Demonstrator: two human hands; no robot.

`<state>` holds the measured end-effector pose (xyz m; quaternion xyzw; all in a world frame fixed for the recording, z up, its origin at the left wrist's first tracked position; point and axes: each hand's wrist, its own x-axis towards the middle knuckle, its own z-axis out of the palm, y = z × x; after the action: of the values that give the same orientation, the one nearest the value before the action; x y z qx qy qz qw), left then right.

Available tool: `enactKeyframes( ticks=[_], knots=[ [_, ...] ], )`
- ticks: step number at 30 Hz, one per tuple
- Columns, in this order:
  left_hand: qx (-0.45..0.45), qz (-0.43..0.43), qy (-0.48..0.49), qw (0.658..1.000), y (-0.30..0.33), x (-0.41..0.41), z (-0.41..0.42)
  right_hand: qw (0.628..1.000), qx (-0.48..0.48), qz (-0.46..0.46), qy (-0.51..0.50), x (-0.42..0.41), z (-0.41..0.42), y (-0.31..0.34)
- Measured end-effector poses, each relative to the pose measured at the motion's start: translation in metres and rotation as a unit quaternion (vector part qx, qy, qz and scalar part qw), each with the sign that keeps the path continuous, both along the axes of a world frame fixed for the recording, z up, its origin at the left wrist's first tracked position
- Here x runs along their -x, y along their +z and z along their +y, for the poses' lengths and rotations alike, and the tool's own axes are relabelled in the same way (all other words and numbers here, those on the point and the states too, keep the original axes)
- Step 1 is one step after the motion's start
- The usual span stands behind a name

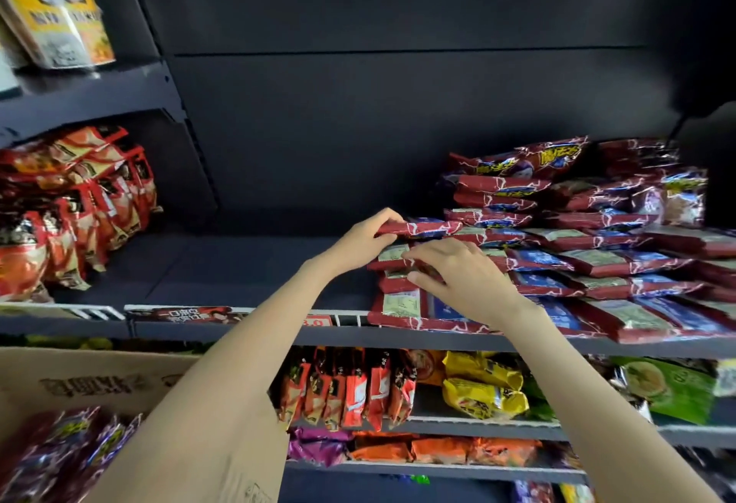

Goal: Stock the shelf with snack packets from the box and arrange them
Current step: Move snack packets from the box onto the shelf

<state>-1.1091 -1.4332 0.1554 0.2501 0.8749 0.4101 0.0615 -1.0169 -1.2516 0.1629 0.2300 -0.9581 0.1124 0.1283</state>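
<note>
Dark red snack packets with blue and green panels lie in leaning stacks (589,247) on the right part of the dark shelf (223,275). My left hand (366,241) grips the left end of the top packet (418,228) of the nearest stack. My right hand (466,283) lies on the stack just below, its fingers curled over a lower packet (392,261). The cardboard box (91,379) stands at lower left with more such packets (59,458) inside it.
Red-orange bags (75,207) stand in rows on the shelf's left end. Between them and the red stacks the shelf board shows bare. Lower shelves hold orange-red (346,387), yellow (482,383) and green (669,387) packets. Yellow packs (59,24) sit on the upper left shelf.
</note>
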Motion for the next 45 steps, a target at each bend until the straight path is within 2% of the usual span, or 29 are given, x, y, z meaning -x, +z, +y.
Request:
enactKeyframes(
  ticks=[3, 5, 9, 11, 13, 16, 18, 21, 24, 27, 29, 33, 36, 41, 45],
  knots=[
    [-0.056, -0.104, 0.006, 0.993, 0.003, 0.000, 0.000, 0.999, 0.003, 0.026, -0.019, 0.001, -0.001, -0.004],
    [-0.063, -0.081, 0.014, 0.995, 0.006, -0.004, -0.004, 0.998, 0.004, 0.053, -0.032, -0.001, -0.001, -0.006],
    [-0.023, 0.112, 0.059, 0.992, 0.013, -0.025, -0.027, 0.981, 0.061, 0.178, -0.042, -0.014, -0.011, -0.005],
    [-0.007, 0.213, 0.087, 0.973, 0.016, -0.048, -0.045, 0.961, 0.129, 0.245, -0.026, -0.026, -0.026, -0.001],
    [0.013, 0.315, 0.124, 0.941, 0.017, -0.076, -0.071, 0.939, 0.191, 0.287, 0.006, -0.040, -0.049, 0.003],
    [0.040, 0.436, 0.149, 0.887, 0.008, -0.120, -0.122, 0.930, 0.235, 0.273, 0.076, -0.056, -0.095, 0.003],
    [0.076, 0.454, 0.180, 0.869, -0.005, -0.152, -0.166, 0.936, 0.239, 0.216, 0.139, -0.062, -0.134, -0.004],
    [0.162, 0.381, 0.256, 0.873, -0.035, -0.202, -0.241, 0.946, 0.211, 0.073, 0.237, -0.064, -0.198, -0.023],
    [0.246, 0.225, 0.338, 0.880, -0.072, -0.247, -0.313, 0.929, 0.119, -0.067, 0.344, -0.059, -0.264, -0.050],
    [0.268, 0.065, 0.427, 0.861, -0.114, -0.279, -0.376, 0.908, 0.031, -0.119, 0.401, -0.048, -0.334, -0.082],
    [0.263, -0.003, 0.463, 0.847, -0.139, -0.290, -0.409, 0.904, -0.003, -0.149, 0.401, -0.043, -0.378, -0.104],
    [0.256, -0.055, 0.502, 0.824, -0.182, -0.291, -0.450, 0.907, -0.073, -0.175, 0.375, -0.030, -0.448, -0.152],
    [0.286, -0.071, 0.502, 0.814, -0.212, -0.277, -0.466, 0.916, -0.103, -0.177, 0.345, -0.018, -0.484, -0.189],
    [0.302, -0.082, 0.460, 0.831, -0.252, -0.252, -0.486, 0.909, -0.173, -0.197, 0.325, -0.004, -0.506, -0.247],
    [0.301, -0.107, 0.450, 0.834, -0.275, -0.253, -0.494, 0.904, -0.150, -0.198, 0.349, -0.001, -0.497, -0.269]
  ],
)
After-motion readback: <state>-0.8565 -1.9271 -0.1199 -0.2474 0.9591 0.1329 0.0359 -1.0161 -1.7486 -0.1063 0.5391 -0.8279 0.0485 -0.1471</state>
